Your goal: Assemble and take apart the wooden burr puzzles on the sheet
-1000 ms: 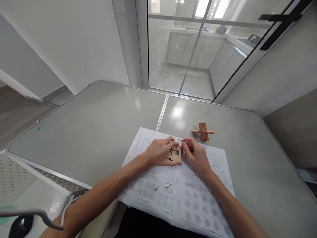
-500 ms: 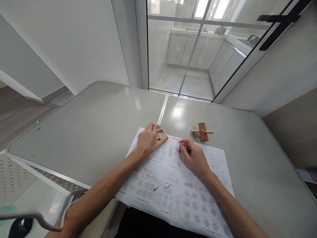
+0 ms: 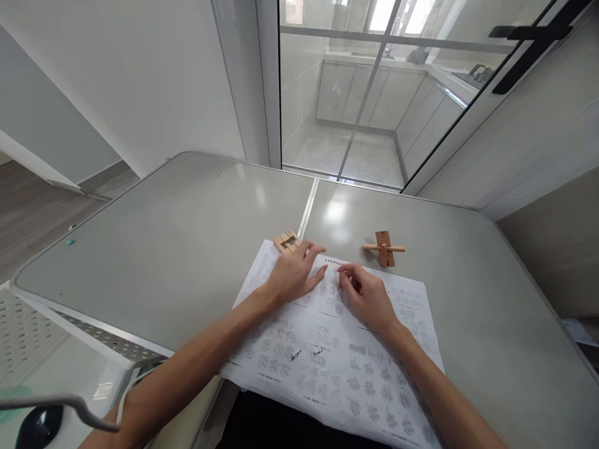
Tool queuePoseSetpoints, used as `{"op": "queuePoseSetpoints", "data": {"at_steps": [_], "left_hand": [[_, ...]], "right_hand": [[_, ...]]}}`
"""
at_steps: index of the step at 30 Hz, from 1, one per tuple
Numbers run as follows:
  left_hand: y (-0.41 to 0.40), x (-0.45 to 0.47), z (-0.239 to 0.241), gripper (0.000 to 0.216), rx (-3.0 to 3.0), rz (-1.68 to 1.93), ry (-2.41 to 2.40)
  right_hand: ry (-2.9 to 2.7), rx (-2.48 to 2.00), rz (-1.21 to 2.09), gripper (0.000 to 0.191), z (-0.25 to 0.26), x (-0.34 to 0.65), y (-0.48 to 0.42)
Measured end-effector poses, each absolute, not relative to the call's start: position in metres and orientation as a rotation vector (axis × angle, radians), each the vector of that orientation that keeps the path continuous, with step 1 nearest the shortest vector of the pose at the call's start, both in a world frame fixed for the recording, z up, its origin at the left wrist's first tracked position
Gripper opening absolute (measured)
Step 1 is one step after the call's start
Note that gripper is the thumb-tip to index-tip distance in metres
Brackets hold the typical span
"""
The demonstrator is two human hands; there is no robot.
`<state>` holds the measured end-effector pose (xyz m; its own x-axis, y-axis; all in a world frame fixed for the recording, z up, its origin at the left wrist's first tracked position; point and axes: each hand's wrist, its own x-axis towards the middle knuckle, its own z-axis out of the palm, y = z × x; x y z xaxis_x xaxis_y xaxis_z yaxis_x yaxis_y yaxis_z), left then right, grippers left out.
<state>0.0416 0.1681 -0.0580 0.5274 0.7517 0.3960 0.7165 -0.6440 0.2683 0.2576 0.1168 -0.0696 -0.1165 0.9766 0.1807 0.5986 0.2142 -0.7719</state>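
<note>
"Since the wooden frame [image 3: 287, 242] heads the list, what is its entry?"

"One, of fitted wooden pieces, gap in the middle. Location: far left corner of the printed sheet [image 3: 322, 349], just beyond the left hand [image 3: 294, 271]; whether wholly on the paper, cannot tell. Axis: nearly square, no clear long one; sides askew to the sheet's edges."

"State of the grip?"

"Left: released, fingers spread, nothing held. Right hand [image 3: 369, 296]: fingertips drawn together over the sheet; whether they pinch anything, cannot tell."

"Handling note?"

"Step in hand, as judged: parking the frame. Best done with it lying flat, the fingers lifted clear without brushing its pieces, the print kept readable."

"Outlying stock?"

"One wooden cross [image 3: 384, 255], on the worktop [image 3: 224, 212] beyond the sheet, its dowel [image 3: 397, 249] running left to right."
</note>
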Motion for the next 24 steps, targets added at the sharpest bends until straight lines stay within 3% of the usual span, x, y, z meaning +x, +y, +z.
{"op": "queuePoseSetpoints", "data": {"at_steps": [6, 24], "left_hand": [[0.156, 0.0507, -0.0615, 0.032, 2.693, 0.52, 0.9], [0.1576, 0.0493, -0.0577, 0.035, 2.627, 0.454, 0.913]], "right_hand": [[-1.814, -1.454, 0.682, 0.018, -0.0698, 0.2569, 0.1174], [-1.834, -1.46, 0.667, 0.018, -0.0708, 0.2573, 0.1174]]}}
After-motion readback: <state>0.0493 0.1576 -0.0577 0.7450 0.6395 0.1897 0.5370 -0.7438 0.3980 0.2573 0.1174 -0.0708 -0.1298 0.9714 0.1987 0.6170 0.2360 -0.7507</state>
